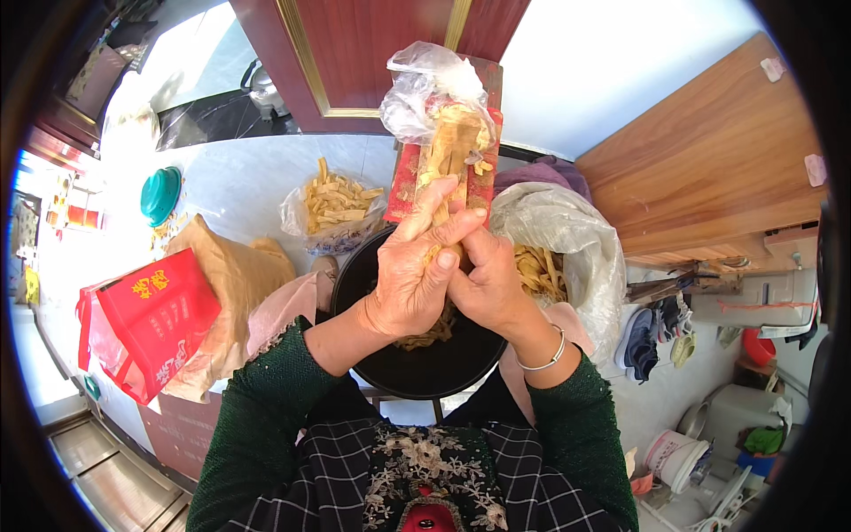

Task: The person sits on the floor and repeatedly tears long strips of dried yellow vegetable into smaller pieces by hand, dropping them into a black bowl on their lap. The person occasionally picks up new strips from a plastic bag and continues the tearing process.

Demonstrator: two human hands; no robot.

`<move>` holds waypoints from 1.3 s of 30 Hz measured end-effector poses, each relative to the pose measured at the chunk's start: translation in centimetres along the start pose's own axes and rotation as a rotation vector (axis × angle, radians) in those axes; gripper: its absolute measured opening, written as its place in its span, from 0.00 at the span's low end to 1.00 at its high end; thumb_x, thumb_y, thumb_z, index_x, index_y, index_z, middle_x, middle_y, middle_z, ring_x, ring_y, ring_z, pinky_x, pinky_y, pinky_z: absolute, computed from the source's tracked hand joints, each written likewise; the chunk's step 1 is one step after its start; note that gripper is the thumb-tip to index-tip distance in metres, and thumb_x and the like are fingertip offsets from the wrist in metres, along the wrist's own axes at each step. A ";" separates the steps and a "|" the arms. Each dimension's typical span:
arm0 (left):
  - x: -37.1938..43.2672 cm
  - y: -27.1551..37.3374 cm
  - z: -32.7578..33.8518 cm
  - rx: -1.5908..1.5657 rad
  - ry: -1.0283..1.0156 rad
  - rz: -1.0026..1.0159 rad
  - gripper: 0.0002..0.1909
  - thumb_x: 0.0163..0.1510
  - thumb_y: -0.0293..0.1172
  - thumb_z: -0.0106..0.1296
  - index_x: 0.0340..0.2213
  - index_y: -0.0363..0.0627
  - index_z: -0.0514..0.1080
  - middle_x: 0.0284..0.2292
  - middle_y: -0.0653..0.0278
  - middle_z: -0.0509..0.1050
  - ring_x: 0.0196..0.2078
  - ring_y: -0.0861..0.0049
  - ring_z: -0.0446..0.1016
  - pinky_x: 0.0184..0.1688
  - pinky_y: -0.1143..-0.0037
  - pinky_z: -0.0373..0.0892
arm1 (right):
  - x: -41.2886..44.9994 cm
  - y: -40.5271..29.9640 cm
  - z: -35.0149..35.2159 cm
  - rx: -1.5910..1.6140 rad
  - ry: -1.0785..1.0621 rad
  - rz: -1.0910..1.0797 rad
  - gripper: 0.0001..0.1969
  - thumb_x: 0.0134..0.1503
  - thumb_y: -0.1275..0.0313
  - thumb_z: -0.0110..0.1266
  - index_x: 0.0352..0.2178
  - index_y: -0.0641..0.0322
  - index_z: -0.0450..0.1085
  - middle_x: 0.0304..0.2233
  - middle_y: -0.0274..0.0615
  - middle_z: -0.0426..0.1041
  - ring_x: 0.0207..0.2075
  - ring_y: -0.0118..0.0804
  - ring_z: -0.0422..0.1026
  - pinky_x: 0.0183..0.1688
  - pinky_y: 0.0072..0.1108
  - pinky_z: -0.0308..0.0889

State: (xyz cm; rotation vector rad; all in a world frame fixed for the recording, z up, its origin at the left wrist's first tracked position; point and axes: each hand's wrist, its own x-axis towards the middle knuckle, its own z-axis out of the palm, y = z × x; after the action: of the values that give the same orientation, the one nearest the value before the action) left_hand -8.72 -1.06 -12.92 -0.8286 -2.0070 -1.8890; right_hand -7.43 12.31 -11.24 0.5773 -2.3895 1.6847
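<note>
My left hand (pixel 409 276) and my right hand (pixel 488 279) meet above a black basin (pixel 425 376). Between their fingers is a pale yellow dried strip (pixel 440 216), partly hidden by the fingers and thumbs. My left index finger points forward along it. More strips (pixel 429 332) lie in the bottom of the basin, under my wrists. Just beyond my fingertips, yellowish strips (pixel 452 139) rest on a narrow bench with a red patterned cover (pixel 404 183). A crumpled clear plastic bag (pixel 425 86) lies at their far end.
Left of the basin sit a clear bag of cut strips (pixel 339 203), a brown paper sack (pixel 219 266) and a red carrier bag (pixel 156 319). A large translucent sack (pixel 585 246) with more strips stands close by my right arm. Shoes (pixel 641 346) lie farther right.
</note>
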 end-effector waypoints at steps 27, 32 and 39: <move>1.8 -0.2 -2.2 0.006 -0.104 -0.595 0.06 0.44 0.17 0.47 0.18 0.37 0.63 0.14 0.67 0.62 0.19 0.87 0.61 0.22 0.80 0.60 | 0.3 2.9 -2.5 0.995 -0.247 0.458 0.06 0.52 0.76 0.57 0.31 0.67 0.70 0.18 0.29 0.64 0.17 0.15 0.57 0.17 0.11 0.50; 1.7 -0.5 -1.9 0.199 -0.095 -0.378 0.08 0.44 0.17 0.53 0.20 0.37 0.63 0.15 0.62 0.64 0.17 0.83 0.63 0.20 0.78 0.62 | -0.1 4.4 -2.2 1.329 -0.187 0.517 0.09 0.55 0.74 0.54 0.38 0.67 0.70 0.19 0.30 0.63 0.16 0.15 0.54 0.17 0.10 0.50; 2.6 1.0 -3.1 0.072 -0.336 -0.386 0.11 0.49 0.28 0.58 0.21 0.36 0.66 0.15 0.65 0.66 0.16 0.82 0.64 0.20 0.79 0.63 | 0.0 4.1 -1.8 0.918 -0.148 0.451 0.07 0.58 0.73 0.51 0.37 0.65 0.69 0.19 0.27 0.62 0.17 0.15 0.55 0.18 0.10 0.49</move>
State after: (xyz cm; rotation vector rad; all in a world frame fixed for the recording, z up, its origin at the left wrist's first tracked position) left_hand -10.83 -3.55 -10.26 -0.8328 -2.5821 -1.9583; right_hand -9.25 15.20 -14.16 0.2545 -1.7794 3.0370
